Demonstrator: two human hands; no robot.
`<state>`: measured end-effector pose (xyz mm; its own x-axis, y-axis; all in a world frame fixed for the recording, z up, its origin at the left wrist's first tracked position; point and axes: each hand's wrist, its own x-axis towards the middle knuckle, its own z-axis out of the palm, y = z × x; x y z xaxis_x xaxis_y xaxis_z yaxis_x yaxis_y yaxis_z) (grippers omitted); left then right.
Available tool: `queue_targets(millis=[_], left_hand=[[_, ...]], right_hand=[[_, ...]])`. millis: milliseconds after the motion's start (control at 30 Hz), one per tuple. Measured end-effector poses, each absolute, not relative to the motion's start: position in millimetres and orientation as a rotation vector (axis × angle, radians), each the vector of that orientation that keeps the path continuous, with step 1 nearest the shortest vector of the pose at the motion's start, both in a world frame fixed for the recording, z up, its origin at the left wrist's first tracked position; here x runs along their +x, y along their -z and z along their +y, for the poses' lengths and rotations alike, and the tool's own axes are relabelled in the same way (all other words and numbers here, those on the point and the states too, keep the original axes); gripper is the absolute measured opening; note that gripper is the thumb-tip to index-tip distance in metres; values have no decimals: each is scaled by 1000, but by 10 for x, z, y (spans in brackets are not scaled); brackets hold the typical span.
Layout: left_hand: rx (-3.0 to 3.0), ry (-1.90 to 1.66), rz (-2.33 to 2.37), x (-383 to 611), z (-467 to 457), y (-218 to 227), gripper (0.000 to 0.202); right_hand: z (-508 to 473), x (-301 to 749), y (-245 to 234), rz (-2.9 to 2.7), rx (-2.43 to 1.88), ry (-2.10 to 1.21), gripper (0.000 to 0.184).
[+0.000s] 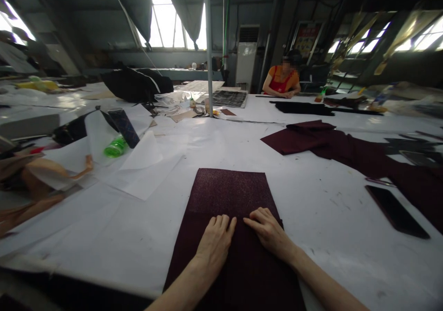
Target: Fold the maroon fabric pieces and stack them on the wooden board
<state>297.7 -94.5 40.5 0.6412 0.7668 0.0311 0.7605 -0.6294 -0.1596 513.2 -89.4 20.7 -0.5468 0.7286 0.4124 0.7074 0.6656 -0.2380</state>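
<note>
A dark maroon cloth panel (244,260) lies lengthwise in front of the person, running off the lower edge of the view. Its far section (231,191) shows a speckled, lighter face and lies flat with squared corners; the nearer part is smoother and darker. Both hands work where the two meet. The left hand (216,239) rests with fingers bent and close together, and the right hand (268,232) has its fingers curled, the forefinger reaching inward; a narrow gap parts them. Whether either pinches the cloth or only presses it cannot be told.

Laying out the panel looks done. The handling along the meeting line seems midway, and whether that line is a fold or a join is unclear, so what is left there cannot be judged.

The table (224,145) has a white covering with small dark marks. To the right lie a longer maroon cloth (335,145), a pen (380,182) and a smartphone (396,212); to the left, white paper sheets (145,182) and a green plastic object (116,147). Beyond a metal post (209,48), a co-worker in a red apron (281,81) leans at another table near a standing air conditioner (247,57).
</note>
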Motion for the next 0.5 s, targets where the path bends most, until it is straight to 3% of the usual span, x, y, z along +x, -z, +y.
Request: queue_targets(millis=[233,500], left_hand=[[-2714,-60,-1242,3124,-958,-410,59],[-2675,33,-1135,3314,-1006,-302,51]], right_hand=[[-942,5307,-216,-2408,-1141,-50,30],[-977,5443,-198,-2409,-1124,-2,28]])
